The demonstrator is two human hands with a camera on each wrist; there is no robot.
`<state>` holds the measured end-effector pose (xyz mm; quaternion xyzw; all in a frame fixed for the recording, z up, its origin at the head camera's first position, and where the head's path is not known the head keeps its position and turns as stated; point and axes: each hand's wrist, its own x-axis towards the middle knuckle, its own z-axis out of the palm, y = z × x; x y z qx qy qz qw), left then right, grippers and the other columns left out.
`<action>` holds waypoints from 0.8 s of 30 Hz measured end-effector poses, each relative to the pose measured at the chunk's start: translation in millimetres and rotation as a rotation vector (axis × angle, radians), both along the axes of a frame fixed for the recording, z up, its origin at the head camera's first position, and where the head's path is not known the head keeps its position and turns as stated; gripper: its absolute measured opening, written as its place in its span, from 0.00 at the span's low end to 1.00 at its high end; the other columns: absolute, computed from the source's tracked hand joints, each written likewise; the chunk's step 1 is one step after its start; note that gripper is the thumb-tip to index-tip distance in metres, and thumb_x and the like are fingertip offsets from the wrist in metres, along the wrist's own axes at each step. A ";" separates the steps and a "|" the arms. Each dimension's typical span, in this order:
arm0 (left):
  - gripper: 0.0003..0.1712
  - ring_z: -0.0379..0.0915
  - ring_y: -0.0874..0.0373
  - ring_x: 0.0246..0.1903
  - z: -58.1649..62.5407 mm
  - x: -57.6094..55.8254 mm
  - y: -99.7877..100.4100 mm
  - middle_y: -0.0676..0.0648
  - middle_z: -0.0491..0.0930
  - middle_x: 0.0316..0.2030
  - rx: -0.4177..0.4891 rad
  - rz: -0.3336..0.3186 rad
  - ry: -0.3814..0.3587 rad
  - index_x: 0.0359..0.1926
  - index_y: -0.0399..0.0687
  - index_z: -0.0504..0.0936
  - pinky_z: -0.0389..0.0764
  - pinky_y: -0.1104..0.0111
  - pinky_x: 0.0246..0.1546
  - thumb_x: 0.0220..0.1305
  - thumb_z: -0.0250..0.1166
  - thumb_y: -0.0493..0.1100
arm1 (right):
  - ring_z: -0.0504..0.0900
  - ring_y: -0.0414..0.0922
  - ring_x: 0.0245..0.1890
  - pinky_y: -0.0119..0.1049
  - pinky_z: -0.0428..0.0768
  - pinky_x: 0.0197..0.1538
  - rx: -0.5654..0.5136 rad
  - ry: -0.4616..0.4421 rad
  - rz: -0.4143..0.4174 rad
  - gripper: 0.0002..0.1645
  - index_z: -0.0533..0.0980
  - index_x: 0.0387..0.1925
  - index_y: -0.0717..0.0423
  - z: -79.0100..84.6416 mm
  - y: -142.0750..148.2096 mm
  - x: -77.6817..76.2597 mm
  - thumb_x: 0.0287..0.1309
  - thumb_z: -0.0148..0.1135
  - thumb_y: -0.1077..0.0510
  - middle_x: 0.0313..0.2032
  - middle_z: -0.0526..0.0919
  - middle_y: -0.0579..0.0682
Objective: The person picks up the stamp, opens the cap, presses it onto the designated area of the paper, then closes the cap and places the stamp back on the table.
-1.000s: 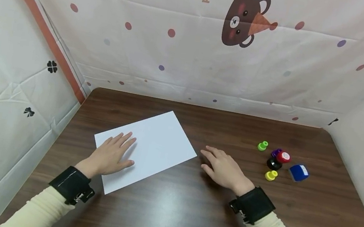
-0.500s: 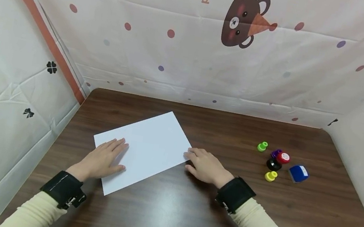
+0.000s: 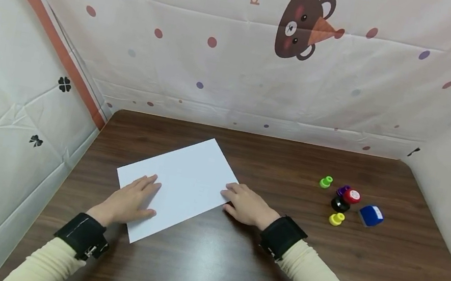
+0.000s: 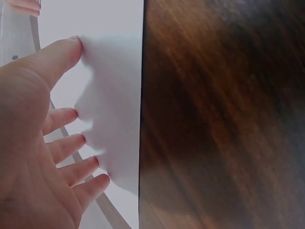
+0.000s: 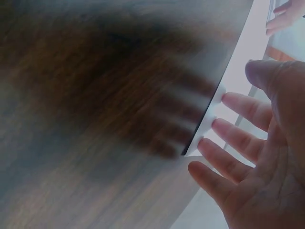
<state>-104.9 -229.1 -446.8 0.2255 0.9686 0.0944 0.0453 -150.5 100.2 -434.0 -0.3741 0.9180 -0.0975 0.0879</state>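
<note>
A blank white sheet of paper (image 3: 183, 178) lies aslant on the brown table. My left hand (image 3: 127, 201) is spread over its left end, and in the left wrist view the fingertips and thumb touch the paper (image 4: 114, 86). At the sheet's right corner is my right hand (image 3: 248, 206). In the right wrist view, three of its fingertips meet the paper (image 5: 243, 62) near the corner, while the little finger lies just past the edge. Both hands have their fingers extended and grip nothing.
To the right on the wooden table (image 3: 274, 278) stand a green peg-like piece (image 3: 326, 181), a yellow one (image 3: 336, 218), a purple one (image 3: 343, 190), a red-topped black item (image 3: 351, 196) and a blue block (image 3: 371, 215). Patterned cloth (image 3: 237, 73) hangs behind the table.
My right hand has moved left from the bare table onto the paper's right corner. My left hand has shifted slightly left and down on the sheet. The paper lies almost as before.
</note>
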 end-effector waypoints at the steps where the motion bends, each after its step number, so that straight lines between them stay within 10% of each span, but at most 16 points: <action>1: 0.42 0.58 0.37 0.62 -0.2 -0.4 0.6 0.35 0.61 0.64 0.000 -0.002 0.001 0.62 0.37 0.66 0.66 0.47 0.59 0.51 0.68 0.54 | 0.68 0.54 0.59 0.45 0.70 0.60 0.002 0.003 -0.002 0.24 0.71 0.58 0.58 -0.8 0.9 0.0 0.63 0.53 0.51 0.59 0.69 0.58; 24: 0.39 0.55 0.39 0.64 1.8 -18.2 38.4 0.35 0.58 0.66 -0.040 -0.100 -0.013 0.63 0.37 0.64 0.60 0.52 0.64 0.55 0.65 0.52 | 0.73 0.50 0.50 0.42 0.77 0.50 -0.069 0.050 -0.061 0.19 0.77 0.50 0.59 -4.5 40.0 11.0 0.61 0.56 0.53 0.50 0.73 0.57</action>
